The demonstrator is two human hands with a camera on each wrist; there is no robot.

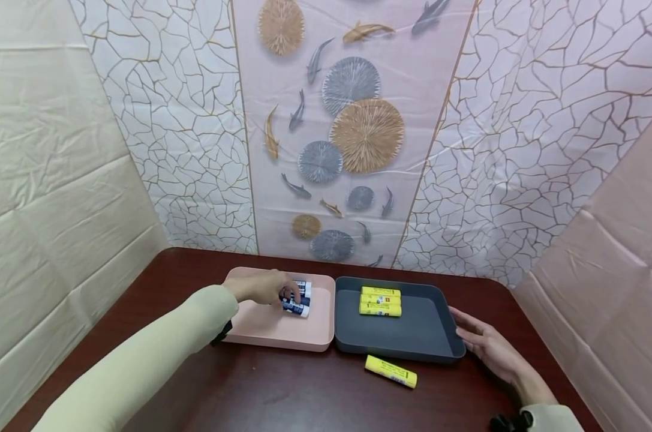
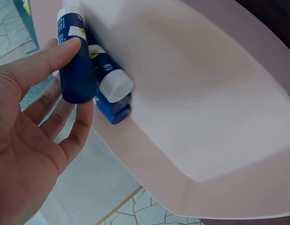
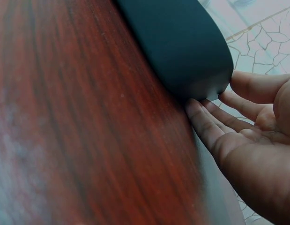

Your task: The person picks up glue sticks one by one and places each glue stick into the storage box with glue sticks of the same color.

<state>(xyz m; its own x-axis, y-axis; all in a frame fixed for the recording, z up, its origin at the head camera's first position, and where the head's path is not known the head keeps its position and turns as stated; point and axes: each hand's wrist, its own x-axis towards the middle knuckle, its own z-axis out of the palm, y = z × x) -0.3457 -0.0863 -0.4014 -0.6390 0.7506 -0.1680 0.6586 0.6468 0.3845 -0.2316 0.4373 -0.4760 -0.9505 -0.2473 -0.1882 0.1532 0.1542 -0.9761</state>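
Note:
My left hand [image 1: 263, 287] is over the pink tray [image 1: 274, 344]. In the left wrist view, its thumb and fingers pinch a blue glue stick [image 2: 78, 86] with a white top. Close beside that one, more blue glue sticks [image 2: 105, 65] lie against each other in the tray. My right hand [image 1: 490, 348] touches the right end of the dark grey tray [image 1: 425, 327], fingers extended. From the right wrist view, its fingertips [image 3: 194, 107] meet the tray's lower corner, with the thumb higher on the wall. Three yellow glue sticks [image 1: 380, 310] lie stacked in a row inside that tray.
A single yellow glue stick [image 1: 390, 372] lies on the dark wooden table [image 1: 282, 396], in front of the grey tray. Both trays stand side by side, edges close together. Patterned cloth [image 1: 326, 198] hangs behind the table, and plain cloth walls flank it.

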